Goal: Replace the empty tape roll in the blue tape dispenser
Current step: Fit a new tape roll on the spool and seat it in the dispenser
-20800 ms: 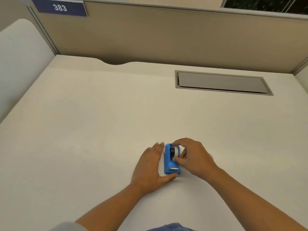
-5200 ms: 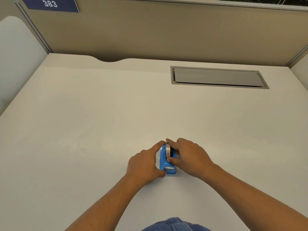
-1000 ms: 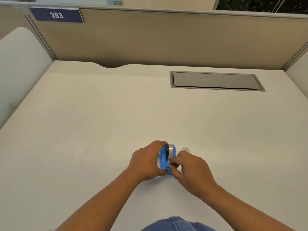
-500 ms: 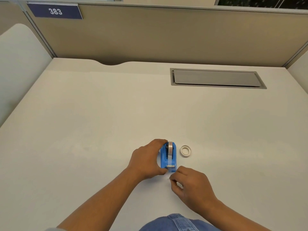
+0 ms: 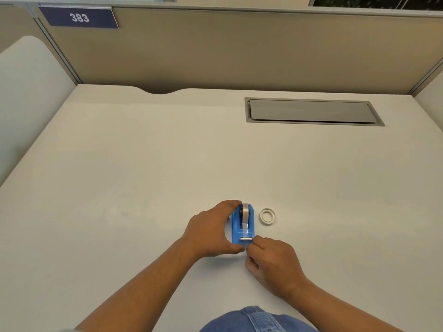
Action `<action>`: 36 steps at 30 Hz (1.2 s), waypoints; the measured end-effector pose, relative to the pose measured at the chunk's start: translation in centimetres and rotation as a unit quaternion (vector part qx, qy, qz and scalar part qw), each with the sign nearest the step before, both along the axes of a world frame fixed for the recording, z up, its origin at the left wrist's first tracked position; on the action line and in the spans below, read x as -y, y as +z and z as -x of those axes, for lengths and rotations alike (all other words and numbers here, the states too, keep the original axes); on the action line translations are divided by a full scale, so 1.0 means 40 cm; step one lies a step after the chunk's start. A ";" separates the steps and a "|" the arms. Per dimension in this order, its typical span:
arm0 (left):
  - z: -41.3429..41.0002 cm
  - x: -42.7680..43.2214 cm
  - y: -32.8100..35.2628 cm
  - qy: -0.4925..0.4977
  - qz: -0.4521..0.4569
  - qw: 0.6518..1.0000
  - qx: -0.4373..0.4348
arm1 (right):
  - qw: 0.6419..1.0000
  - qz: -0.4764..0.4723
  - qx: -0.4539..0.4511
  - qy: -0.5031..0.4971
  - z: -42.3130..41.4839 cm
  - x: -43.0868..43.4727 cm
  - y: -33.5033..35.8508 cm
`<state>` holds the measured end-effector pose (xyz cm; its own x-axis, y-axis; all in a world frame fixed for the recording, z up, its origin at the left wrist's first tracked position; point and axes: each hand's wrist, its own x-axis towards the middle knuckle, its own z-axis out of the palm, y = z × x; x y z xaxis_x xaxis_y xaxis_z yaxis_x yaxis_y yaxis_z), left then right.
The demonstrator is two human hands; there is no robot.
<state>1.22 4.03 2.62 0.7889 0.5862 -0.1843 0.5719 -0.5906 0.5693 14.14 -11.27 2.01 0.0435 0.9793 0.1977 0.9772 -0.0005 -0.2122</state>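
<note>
The blue tape dispenser (image 5: 242, 226) stands on the white desk (image 5: 143, 176), its metal cutter facing me. A roll of clear tape (image 5: 245, 210) sits in its cradle, and a strip runs down to the cutter. My left hand (image 5: 212, 230) wraps the dispenser's left side and holds it. My right hand (image 5: 272, 263) is just in front of the cutter, thumb and forefinger pinched on the tape's free end. The empty white tape core (image 5: 267, 216) lies flat on the desk to the right of the dispenser.
A grey cable hatch (image 5: 311, 111) is set into the desk at the back right. Beige partition panels (image 5: 239, 49) close the back, with a blue sign reading 383 (image 5: 79, 17). A white side panel (image 5: 28, 92) stands at the left.
My right hand has moved from beside the roll to the front of the dispenser, drawing the tape strip down over the cutter. The empty core came into view. My left hand stayed put.
</note>
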 end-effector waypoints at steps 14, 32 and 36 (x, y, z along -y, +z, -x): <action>-0.011 0.042 0.008 0.028 -0.057 0.998 0.024 | 0.917 0.108 -0.326 -0.203 -0.007 0.019 -0.006; 0.000 0.027 -0.017 -0.001 -0.081 0.997 0.015 | 0.979 0.015 -0.131 -0.153 -0.018 -0.018 -0.015; 0.002 0.025 -0.024 -0.002 -0.080 0.997 0.013 | 0.979 0.022 -0.127 -0.159 -0.016 -0.018 -0.019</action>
<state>1.12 3.02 1.67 0.7942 0.6039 -0.0674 0.5559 -0.6772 0.4821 14.77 -10.54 1.25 0.3899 0.9154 0.1000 0.8422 -0.3105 -0.4408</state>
